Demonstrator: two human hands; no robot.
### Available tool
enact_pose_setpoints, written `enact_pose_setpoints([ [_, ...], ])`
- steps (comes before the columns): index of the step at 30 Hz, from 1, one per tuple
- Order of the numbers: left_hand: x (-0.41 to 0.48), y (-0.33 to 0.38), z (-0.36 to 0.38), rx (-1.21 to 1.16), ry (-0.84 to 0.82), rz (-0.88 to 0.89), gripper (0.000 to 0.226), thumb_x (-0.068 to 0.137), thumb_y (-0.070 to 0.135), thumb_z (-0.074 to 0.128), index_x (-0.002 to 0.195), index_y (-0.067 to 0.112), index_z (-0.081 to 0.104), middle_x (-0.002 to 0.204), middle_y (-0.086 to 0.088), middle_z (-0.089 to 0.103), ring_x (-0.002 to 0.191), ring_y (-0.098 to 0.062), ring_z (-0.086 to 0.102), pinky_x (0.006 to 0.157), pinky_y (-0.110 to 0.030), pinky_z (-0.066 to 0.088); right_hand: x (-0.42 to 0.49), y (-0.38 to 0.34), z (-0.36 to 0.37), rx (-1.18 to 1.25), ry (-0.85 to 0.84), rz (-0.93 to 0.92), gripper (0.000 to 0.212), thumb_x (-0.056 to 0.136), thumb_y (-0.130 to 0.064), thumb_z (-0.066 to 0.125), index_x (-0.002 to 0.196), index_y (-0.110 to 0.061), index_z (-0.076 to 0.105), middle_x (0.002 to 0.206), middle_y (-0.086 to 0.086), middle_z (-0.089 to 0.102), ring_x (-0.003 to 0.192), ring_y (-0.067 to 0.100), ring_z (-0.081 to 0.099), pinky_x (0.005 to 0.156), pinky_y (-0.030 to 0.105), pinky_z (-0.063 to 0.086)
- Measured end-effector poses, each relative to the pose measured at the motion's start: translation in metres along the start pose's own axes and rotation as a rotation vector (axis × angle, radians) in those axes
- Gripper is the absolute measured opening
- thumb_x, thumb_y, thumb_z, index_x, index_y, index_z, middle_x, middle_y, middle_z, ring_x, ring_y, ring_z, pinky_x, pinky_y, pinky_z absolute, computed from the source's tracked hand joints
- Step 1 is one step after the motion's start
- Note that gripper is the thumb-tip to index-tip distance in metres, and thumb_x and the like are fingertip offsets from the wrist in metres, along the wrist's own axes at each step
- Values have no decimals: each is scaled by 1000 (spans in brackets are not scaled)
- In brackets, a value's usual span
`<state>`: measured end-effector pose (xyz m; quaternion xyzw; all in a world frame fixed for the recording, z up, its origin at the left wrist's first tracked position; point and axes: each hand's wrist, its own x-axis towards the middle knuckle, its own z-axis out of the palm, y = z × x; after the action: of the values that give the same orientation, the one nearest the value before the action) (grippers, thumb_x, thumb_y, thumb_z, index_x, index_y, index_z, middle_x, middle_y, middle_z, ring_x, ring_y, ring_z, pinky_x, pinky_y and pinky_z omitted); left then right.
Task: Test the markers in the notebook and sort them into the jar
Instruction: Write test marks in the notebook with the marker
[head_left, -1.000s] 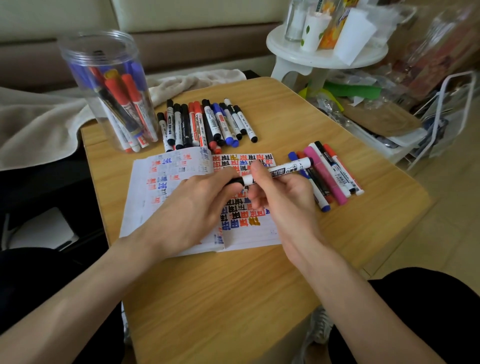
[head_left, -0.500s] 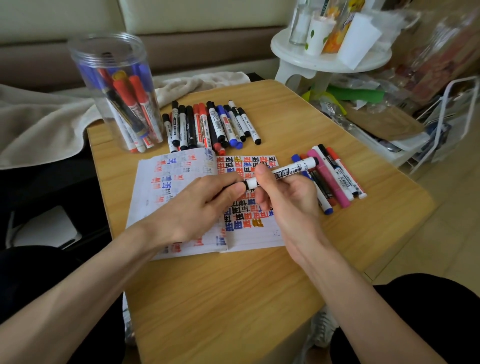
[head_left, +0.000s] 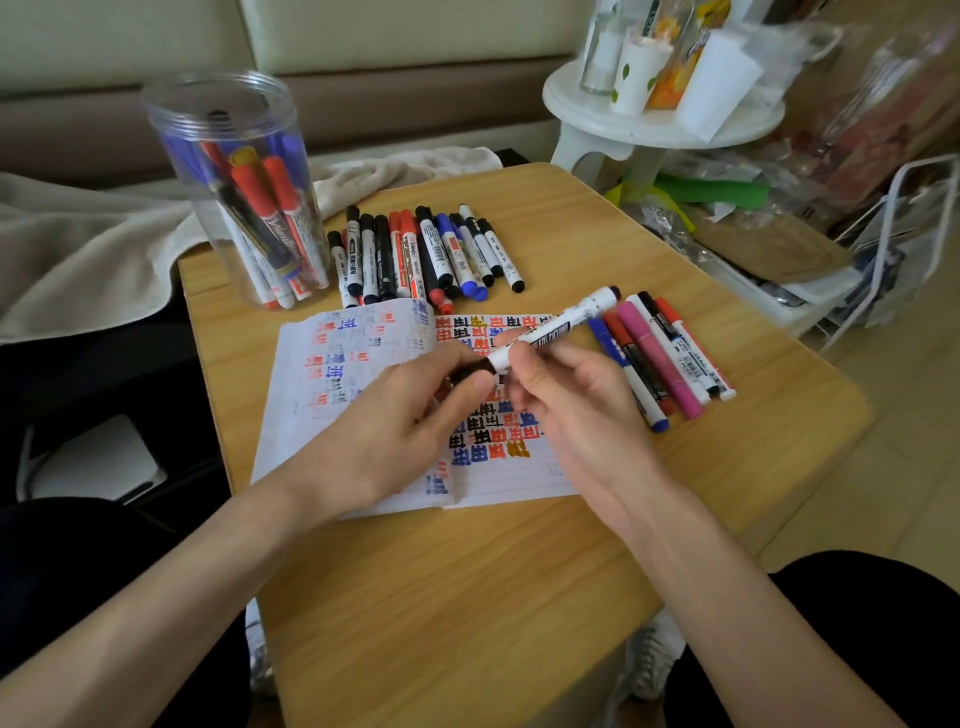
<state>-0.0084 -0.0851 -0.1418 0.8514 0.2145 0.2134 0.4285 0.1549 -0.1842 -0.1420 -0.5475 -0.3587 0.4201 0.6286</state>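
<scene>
Head view looks down on a wooden table (head_left: 519, 597) with the notebook (head_left: 358, 358) lying open across its middle, the right-hand page packed with rows of black, red, blue and orange test marks. At the table's far left corner stands the clear jar (head_left: 171, 130), upright, with a bundle of red, blue and black markers (head_left: 260, 218) inside it. Just behind the notebook lies a row of capped markers (head_left: 426, 254), side by side. A smaller group (head_left: 665, 358), one of them pink, lies just to the notebook's right.

Both hands meet above the right-hand page. The right hand (head_left: 582, 415) grips the white barrel of one marker (head_left: 571, 318), which slants up and away to the right. The left hand (head_left: 395, 431) pinches that marker's near end, where a dark cap (head_left: 475, 366) shows between thumb and fingers.

The step in hand looks like working the cap, but cap and barrel sit flush, so I cannot tell whether it is coming off for a test or going back on after one. If coming off, the next move needs a straight pull along the barrel, then the tip brought down to a blank part of the page. If going on, it needs a firm push home, then a carry to the jar's open mouth.
</scene>
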Motion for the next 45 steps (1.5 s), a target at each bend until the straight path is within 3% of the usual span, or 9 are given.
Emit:
enact_pose_setpoints([
  [4,1,2,-8,196,143,87,51,101,51,48,143,21,47,130,10,46,115,-4,54,90,-15,47,0,-5,-3,-125,-13,30,34,102,-39,59,118,-10,67,106,6,77,103,25,74,97,43,58],
  [7,4,3,-19,496,261,278,51,107,41,47,154,22,39,155,3,32,147,-13,31,117,-30,29,-2,-13,-4,-450,-152,-47,28,109,-33,48,98,-13,65,72,-4,64,69,11,63,71,21,52],
  [9,6,0,-24,693,247,310,48,107,48,43,149,26,48,156,5,40,150,-17,28,117,-41,23,-3,-15,-3,-466,-163,-86,36,110,-33,46,77,-28,59,61,-9,45,58,10,43,65,21,43],
  [15,5,-8,-24,665,243,261,37,103,47,47,113,19,69,107,8,71,96,-18,63,89,-39,35,-1,-12,-1,-411,1,-194,31,101,-37,65,71,-31,67,57,-19,53,57,1,49,61,20,39],
  [18,5,-10,-22,634,221,228,39,103,49,44,114,20,69,108,10,72,98,-18,61,87,-43,39,1,-3,-3,-581,76,-210,51,100,-52,61,59,-22,52,52,-11,45,52,7,43,54,33,36],
  [26,1,2,-6,321,92,179,30,105,52,48,118,30,65,106,17,68,94,-5,66,75,-37,55,1,-1,11,-533,169,-322,57,104,-35,60,51,-26,44,43,-14,39,42,6,37,47,18,26],
  [30,2,9,-8,220,81,133,29,105,52,48,100,32,68,81,13,68,74,-11,65,66,-35,51,4,-1,9,-420,184,-278,66,102,-7,56,44,-27,34,40,-14,33,39,5,31,42,19,24],
  [36,3,18,-11,6,-52,77,21,103,27,55,88,28,69,60,26,56,52,3,51,53,-6,32,4,-2,4,-424,91,-312,66,101,3,54,45,-27,35,40,-16,35,38,3,31,42,18,24],
  [45,2,15,-12,-82,-119,51,26,101,34,53,79,36,67,54,15,48,45,-5,38,48,-14,29,3,1,9,-421,72,-336,55,95,-10,52,46,-31,38,40,-14,38,38,4,34,39,20,25],
])
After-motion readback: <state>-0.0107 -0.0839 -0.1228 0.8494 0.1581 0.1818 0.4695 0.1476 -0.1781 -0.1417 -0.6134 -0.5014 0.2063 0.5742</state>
